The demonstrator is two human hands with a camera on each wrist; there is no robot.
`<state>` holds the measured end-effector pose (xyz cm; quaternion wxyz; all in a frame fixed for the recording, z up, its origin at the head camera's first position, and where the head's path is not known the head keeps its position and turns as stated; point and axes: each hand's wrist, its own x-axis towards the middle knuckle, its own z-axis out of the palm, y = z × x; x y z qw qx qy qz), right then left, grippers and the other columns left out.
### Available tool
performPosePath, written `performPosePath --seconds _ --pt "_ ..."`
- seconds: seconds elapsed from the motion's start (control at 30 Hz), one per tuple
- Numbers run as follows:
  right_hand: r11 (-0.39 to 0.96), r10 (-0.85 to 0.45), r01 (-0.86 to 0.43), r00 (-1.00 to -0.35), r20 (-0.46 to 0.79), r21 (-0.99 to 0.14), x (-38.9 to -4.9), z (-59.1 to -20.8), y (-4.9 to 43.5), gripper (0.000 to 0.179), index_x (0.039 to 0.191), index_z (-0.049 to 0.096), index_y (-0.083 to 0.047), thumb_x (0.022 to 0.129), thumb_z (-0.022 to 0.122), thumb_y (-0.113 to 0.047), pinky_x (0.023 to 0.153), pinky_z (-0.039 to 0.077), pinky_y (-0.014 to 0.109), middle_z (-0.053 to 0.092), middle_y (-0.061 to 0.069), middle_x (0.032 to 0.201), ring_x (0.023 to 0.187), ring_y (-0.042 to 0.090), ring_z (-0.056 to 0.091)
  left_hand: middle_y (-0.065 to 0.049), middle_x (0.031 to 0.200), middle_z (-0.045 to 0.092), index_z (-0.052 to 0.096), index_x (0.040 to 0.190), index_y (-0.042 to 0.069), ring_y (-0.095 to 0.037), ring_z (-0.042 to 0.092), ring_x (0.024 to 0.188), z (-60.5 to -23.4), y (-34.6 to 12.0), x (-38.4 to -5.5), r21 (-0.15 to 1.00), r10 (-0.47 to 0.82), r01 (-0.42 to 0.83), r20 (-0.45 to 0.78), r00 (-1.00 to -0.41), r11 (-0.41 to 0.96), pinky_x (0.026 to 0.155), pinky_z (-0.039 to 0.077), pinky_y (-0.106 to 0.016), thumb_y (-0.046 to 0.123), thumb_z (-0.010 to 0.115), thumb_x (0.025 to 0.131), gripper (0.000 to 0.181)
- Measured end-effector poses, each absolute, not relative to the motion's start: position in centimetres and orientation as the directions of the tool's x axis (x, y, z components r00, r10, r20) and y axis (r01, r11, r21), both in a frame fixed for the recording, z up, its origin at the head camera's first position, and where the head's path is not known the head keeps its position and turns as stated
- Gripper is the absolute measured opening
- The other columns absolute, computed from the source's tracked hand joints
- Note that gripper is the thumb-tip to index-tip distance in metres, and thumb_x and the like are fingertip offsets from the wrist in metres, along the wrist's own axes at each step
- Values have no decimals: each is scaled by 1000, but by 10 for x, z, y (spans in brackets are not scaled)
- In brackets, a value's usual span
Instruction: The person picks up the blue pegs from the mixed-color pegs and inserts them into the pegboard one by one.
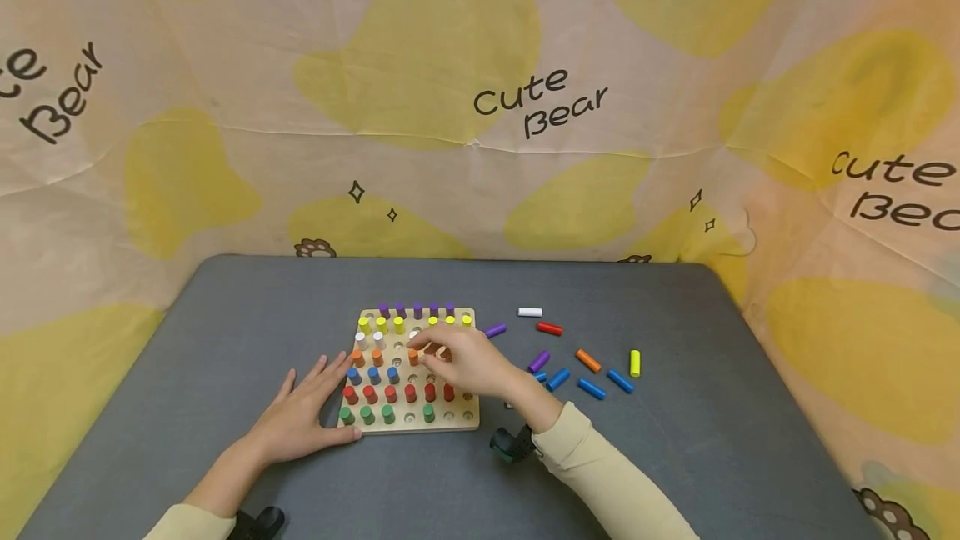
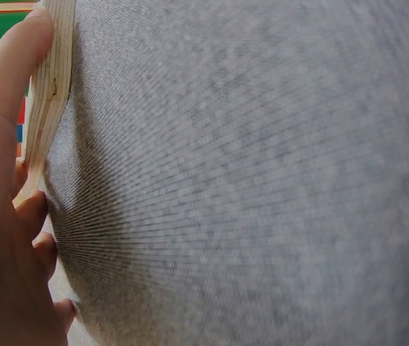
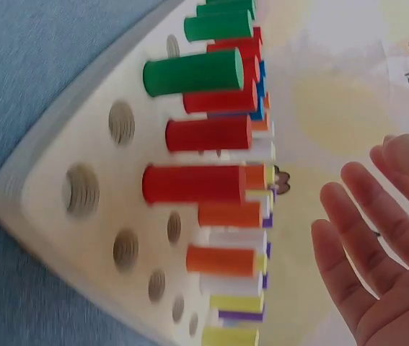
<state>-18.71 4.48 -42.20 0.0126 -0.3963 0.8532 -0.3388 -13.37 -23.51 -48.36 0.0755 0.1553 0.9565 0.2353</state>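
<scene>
A wooden peg board point(image 1: 438, 422) lies on the table, set with rows of coloured pegs. My left hand point(image 1: 300, 419) is spread at its left side, fingers straight along the edge; its thumb point(image 2: 31, 43) touches the near edge. My right hand point(image 1: 472, 357) hovers over the board's middle, index and thumb apart near an orange peg point(image 1: 413, 357) and a white peg point(image 1: 413, 334). The right wrist view shows its loosely extended fingers point(image 3: 363, 194), with no peg visible in them; its thumb is hidden there. Red pegs point(image 3: 193, 184) and green pegs point(image 3: 193, 72) stand upright.
Loose pegs lie right of the board: several blue pegs point(image 1: 591, 388), purple pegs point(image 1: 538, 361), a red peg point(image 1: 550, 328), an orange peg point(image 1: 588, 361), a yellow peg point(image 1: 635, 363) and a white peg point(image 1: 529, 312). A patterned cloth point(image 1: 420, 57) hangs behind the grey table point(image 1: 675, 457).
</scene>
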Motion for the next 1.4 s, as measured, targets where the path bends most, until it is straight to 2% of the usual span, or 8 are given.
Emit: performPosePath --seconds 0.2,0.47,0.63,0.77,1.1,1.4 --pt "453 -670 -659 -696 257 -601 -186 -417 65 24 113 63 -11 89 60 -14 76 53 31 65 2 108 91 10 62 -9 152 24 24 148 18 -38 16 139 -483 -235 -133 476 331 260 -71 -941 840 104 3 -66 70 65 65 105" --pt "425 -674 -707 -664 323 -566 -184 -422 95 23 109 63 -9 86 63 -11 73 53 28 65 3 104 88 10 60 -9 152 24 24 148 18 -38 16 139 -482 -235 -132 477 329 255 -76 -941 841 104 3 -66 69 65 65 105" --pt "453 -663 -670 -694 281 -587 -185 -427 113 23 109 62 -8 86 63 -11 73 53 33 63 1 103 85 10 59 -9 152 25 24 148 19 -38 16 139 -483 -235 -132 475 328 256 -74 -942 842 104 3 -65 70 65 65 106" --pt "484 -655 -635 -719 232 -602 -185 -430 127 23 110 62 -8 87 63 -14 74 53 35 63 4 104 86 9 58 -9 151 25 25 147 18 -38 17 139 -482 -234 -131 472 326 257 -70 -943 843 104 4 -65 69 66 65 105" --pt "523 -637 -631 -736 229 -574 -186 -443 155 24 107 63 -9 85 66 -17 72 52 32 63 5 98 84 10 56 -9 151 25 25 147 18 -38 16 139 -483 -234 -131 482 325 255 -66 -943 839 104 3 -65 69 66 65 105" --pt "585 -611 -599 -769 189 -547 -186 -456 173 22 103 63 -12 83 68 -19 72 49 26 60 -3 93 81 10 55 -9 151 25 24 147 19 -37 16 139 -484 -235 -131 480 329 262 -60 -942 837 104 3 -65 69 65 65 104"
